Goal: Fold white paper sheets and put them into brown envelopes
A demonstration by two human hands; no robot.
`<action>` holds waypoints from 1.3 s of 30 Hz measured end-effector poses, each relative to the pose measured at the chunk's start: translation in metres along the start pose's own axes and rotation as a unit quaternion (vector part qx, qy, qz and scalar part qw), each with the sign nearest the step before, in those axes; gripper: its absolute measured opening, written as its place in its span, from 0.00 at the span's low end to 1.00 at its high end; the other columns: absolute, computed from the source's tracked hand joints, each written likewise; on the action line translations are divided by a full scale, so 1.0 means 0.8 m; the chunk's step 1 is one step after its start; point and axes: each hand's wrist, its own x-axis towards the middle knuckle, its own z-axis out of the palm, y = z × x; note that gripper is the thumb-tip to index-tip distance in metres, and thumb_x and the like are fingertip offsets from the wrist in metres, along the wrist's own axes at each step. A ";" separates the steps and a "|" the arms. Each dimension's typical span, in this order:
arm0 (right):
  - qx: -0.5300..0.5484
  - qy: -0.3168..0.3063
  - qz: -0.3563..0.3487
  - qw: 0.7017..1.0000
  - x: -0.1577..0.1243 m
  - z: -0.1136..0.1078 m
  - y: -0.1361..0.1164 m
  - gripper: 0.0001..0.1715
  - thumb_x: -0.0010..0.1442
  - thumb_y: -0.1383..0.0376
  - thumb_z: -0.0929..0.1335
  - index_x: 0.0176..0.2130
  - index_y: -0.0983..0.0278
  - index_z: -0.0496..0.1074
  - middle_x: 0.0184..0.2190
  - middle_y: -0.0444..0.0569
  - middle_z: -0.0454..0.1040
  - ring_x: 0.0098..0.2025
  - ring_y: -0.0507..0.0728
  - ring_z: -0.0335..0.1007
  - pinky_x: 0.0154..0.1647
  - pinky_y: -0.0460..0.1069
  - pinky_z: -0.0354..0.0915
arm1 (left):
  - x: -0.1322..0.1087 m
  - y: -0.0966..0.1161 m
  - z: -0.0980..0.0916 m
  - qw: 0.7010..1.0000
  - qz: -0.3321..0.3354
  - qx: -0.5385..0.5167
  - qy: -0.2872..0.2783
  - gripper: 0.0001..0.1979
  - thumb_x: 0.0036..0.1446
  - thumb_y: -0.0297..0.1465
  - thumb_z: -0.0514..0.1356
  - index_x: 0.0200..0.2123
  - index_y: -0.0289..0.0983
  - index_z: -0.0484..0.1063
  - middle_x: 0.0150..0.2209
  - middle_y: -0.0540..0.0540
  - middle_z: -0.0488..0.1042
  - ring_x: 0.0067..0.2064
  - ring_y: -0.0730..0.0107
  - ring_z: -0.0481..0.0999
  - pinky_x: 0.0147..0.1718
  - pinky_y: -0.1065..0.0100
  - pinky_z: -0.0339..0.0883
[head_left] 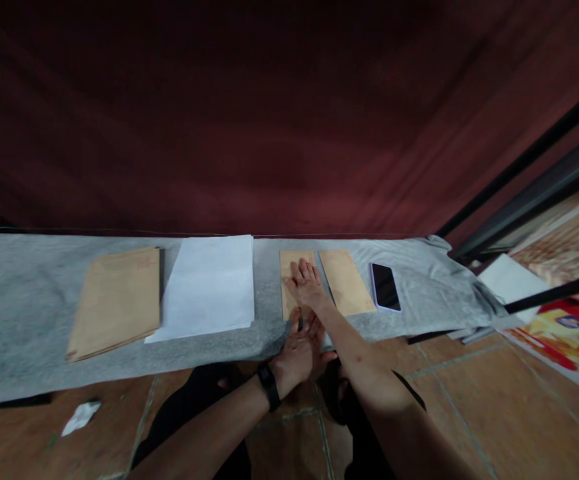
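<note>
A small brown envelope point(288, 265) lies on the grey cloth, and my right hand point(306, 283) rests on it, open with fingers spread flat. Just below, my left hand point(300, 353), with a black band on the wrist, touches the near end of that envelope, its fingers apart and open. Beside them on the right is a second small brown envelope point(348, 282). To the left lie a stack of white paper point(212, 287) and, farther left, a stack of large brown envelopes point(116, 300).
A phone point(386, 287) lies right of the envelopes on the grey cloth point(14, 307). Black metal bars point(524, 160) and a red and yellow box point(569, 333) stand at the right. A dark red curtain hangs behind; crumpled white tissue point(80, 417) is on the tiled floor.
</note>
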 end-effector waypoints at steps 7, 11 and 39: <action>0.033 -0.035 -0.027 0.998 -0.035 -0.009 0.011 0.36 0.72 0.49 0.53 0.71 0.64 0.48 0.72 0.56 0.43 0.73 0.60 0.37 0.70 0.58 0.40 | 0.005 -0.007 0.006 1.000 0.000 0.004 -0.015 0.32 0.66 0.49 0.48 0.64 0.33 0.60 0.64 0.33 0.63 0.67 0.48 0.57 0.65 0.36 0.35; 0.059 -0.053 -0.037 0.996 -0.057 -0.012 0.015 0.34 0.73 0.53 0.51 0.71 0.64 0.48 0.72 0.55 0.42 0.73 0.60 0.35 0.70 0.58 0.41 | 0.006 -0.019 -0.021 0.998 0.015 -0.030 -0.045 0.26 0.68 0.44 0.49 0.61 0.36 0.65 0.63 0.37 0.67 0.67 0.53 0.58 0.67 0.45 0.39; 0.133 0.169 0.152 0.965 -0.176 -0.002 0.017 0.16 0.68 0.66 0.60 0.50 0.66 0.72 0.45 0.56 0.73 0.44 0.59 0.73 0.46 0.50 0.67 | -0.008 -0.069 -0.054 0.994 -0.096 -0.044 0.037 0.23 0.63 0.26 0.52 0.61 0.30 0.65 0.64 0.34 0.65 0.65 0.55 0.63 0.63 0.55 0.59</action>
